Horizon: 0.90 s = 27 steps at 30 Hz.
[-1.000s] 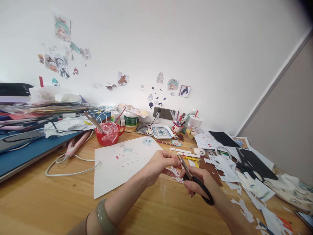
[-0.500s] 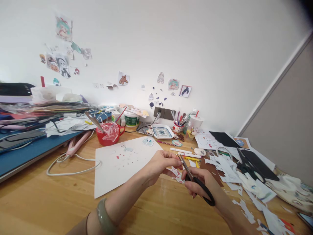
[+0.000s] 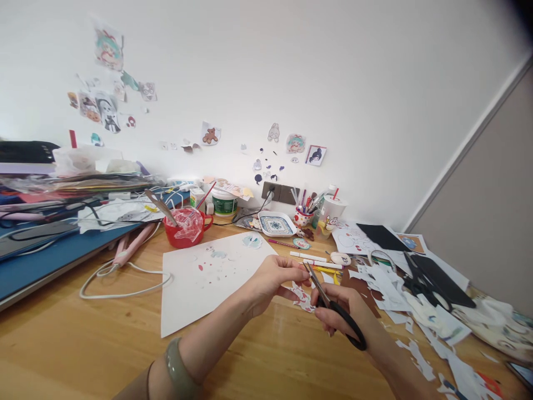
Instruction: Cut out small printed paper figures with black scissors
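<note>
My left hand [image 3: 277, 280] is closed in a pinch at the centre; what its fingertips hold is too small to make out. My right hand [image 3: 343, 311] grips black-handled scissors [image 3: 348, 323], whose blades point up and left and meet the left fingertips. Just below the fingers lies a cut paper with red and pink marks [image 3: 303, 298]. A white sheet [image 3: 187, 300] with small coloured cut pieces lies to the left of my left hand.
A red mug [image 3: 183, 236] stands behind the sheet. Beyond my hands are a patterned dish [image 3: 277, 224], markers [image 3: 308, 256] and a pen cup [image 3: 304, 216]. Paper scraps [image 3: 389, 289] and larger scissors [image 3: 420, 280] lie to the right. Cables and stacked items fill the left.
The scissor blades have shifted very slightly at the left fingertips. Both hands otherwise keep nearly the same place.
</note>
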Tool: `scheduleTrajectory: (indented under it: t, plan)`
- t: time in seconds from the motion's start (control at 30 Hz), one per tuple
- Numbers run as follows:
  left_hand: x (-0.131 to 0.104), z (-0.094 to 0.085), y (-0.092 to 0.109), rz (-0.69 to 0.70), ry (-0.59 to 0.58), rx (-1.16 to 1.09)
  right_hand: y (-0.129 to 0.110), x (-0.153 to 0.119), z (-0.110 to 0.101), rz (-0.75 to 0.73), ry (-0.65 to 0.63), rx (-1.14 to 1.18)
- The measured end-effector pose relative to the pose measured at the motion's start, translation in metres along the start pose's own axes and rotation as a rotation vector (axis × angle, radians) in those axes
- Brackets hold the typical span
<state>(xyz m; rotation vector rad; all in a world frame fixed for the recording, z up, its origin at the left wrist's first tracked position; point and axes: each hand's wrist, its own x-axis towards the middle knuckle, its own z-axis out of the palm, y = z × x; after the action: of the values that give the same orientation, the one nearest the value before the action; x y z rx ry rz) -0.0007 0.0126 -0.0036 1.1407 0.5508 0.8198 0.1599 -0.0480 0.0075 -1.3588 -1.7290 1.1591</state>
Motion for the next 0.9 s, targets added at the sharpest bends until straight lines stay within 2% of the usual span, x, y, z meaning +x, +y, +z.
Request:
scheduleTrajectory:
  t: [0.9]
  plan:
    - [0.0018, 0.0011, -0.0025, 0.009, 0.029, -0.007, 0.0016, 0.0014, 0.001, 0.005, 0.049, 0.013]
